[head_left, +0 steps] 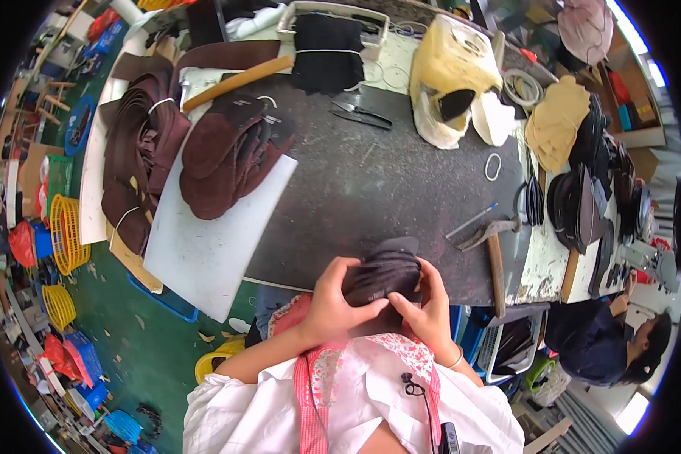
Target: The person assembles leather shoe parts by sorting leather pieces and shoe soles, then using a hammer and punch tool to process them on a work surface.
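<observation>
Between my two hands, at the near edge of the dark worktable (pixel 333 181), is a stack of dark brown shoe-sole-shaped pieces (pixel 386 268). My left hand (pixel 337 299) grips the stack from the left, its thumb on the near face. On the other side my right hand (pixel 427 303) closes round it, and the two thumbtips almost meet. A large pile of similar brown pieces (pixel 227 163) lies to the left, partly on a white board (pixel 219 242). To the right rest a hammer (pixel 495 265) and a blue-tipped pen (pixel 477 219).
Nippers (pixel 362 115) lie farther back, near a tied black bundle (pixel 328 53). A yellowed plastic container (pixel 454 83) stands at the back right, beside tan pieces (pixel 558 121). Brown strips (pixel 144 129) and a wooden stick (pixel 238 82) are at the left. Another person (pixel 609 340) sits at right.
</observation>
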Tool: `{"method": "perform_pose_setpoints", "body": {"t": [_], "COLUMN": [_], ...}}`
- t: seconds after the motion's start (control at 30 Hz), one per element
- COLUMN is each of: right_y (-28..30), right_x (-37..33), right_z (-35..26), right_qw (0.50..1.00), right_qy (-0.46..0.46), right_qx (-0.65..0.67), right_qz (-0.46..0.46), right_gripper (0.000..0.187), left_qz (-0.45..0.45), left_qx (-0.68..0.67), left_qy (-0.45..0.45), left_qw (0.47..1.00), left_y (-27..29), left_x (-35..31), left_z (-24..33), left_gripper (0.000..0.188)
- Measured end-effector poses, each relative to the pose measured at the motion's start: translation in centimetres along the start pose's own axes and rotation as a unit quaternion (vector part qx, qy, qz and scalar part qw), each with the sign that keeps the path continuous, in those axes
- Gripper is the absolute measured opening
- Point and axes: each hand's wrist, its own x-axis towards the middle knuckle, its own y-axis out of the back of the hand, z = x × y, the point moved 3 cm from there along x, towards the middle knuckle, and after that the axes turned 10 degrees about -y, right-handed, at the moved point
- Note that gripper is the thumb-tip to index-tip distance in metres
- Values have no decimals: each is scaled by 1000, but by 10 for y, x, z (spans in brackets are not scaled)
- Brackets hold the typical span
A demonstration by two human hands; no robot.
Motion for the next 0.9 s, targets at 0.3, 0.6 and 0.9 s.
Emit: {"method": "perform_pose_setpoints", "body": {"t": [0.3,0.6,0.9], "right_y": [-85,-204,-183], "right_x": [41,111,158], "right_z": [-128,-183,-180], "right_qw": [969,941,944], "right_qy": [66,305,-86], "right_qx": [155,-122,293], "right_qz": [-183,81,-127], "right_gripper": [60,53,78], "left_qz": [80,66,68], "left_qx": [-28,67,169], "left_qy": [-39,13,-30], "left_qw": [996,996,983], "left_y": [132,285,250], "left_x": [43,149,157], "left_z": [28,-35,-23], "left_gripper": [69,59,67]}}
